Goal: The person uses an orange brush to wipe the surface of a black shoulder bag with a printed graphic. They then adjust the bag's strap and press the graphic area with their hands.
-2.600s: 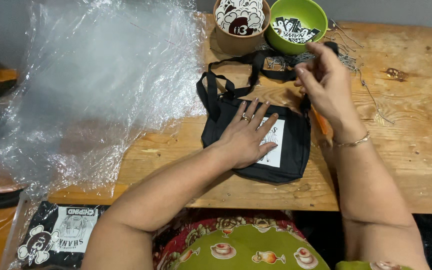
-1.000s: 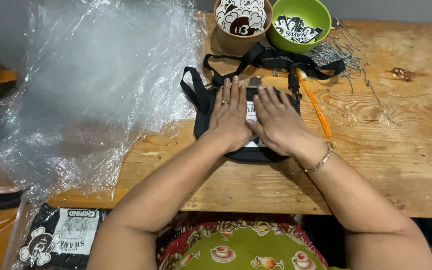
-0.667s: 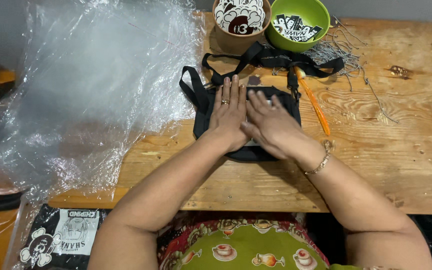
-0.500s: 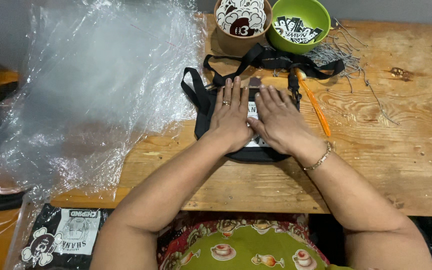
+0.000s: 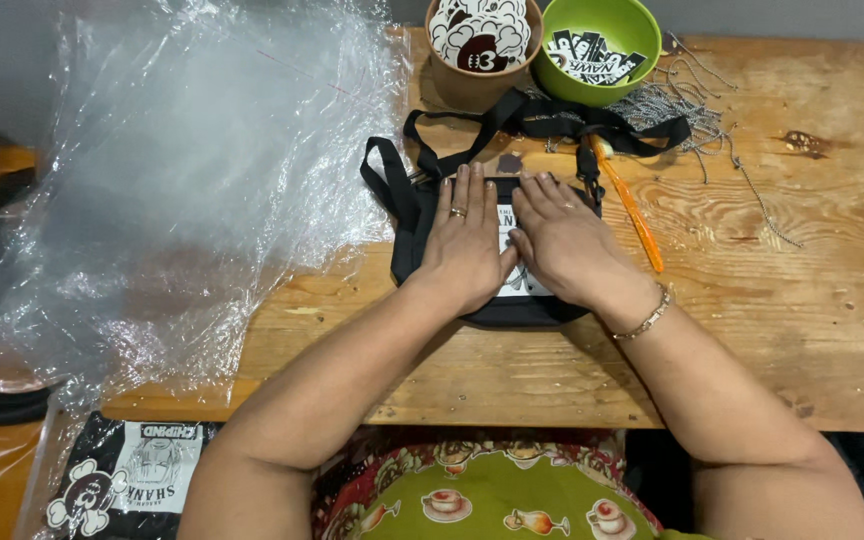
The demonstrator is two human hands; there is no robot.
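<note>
A small black pouch bag (image 5: 407, 235) with a white printed label lies flat on the wooden table (image 5: 812, 300). Its black strap (image 5: 542, 115) trails toward the back of the table. My left hand (image 5: 467, 245) lies flat on the bag's left half, fingers together, a ring on one finger. My right hand (image 5: 562, 240) presses flat on the right half, with a bracelet at the wrist. Both palms face down and grip nothing.
A large sheet of clear plastic wrap (image 5: 182, 190) covers the table's left side. A brown bowl (image 5: 482, 50) and a green bowl (image 5: 597, 45) of stickers stand at the back. An orange tool (image 5: 632, 205) and metal chains (image 5: 692, 100) lie right of the bag. A printed black packet (image 5: 132, 485) sits lower left.
My right hand came down from the strap near the bowls onto the bag beside my left hand. In the last second both hands have stayed flat on it, shifting only slightly.
</note>
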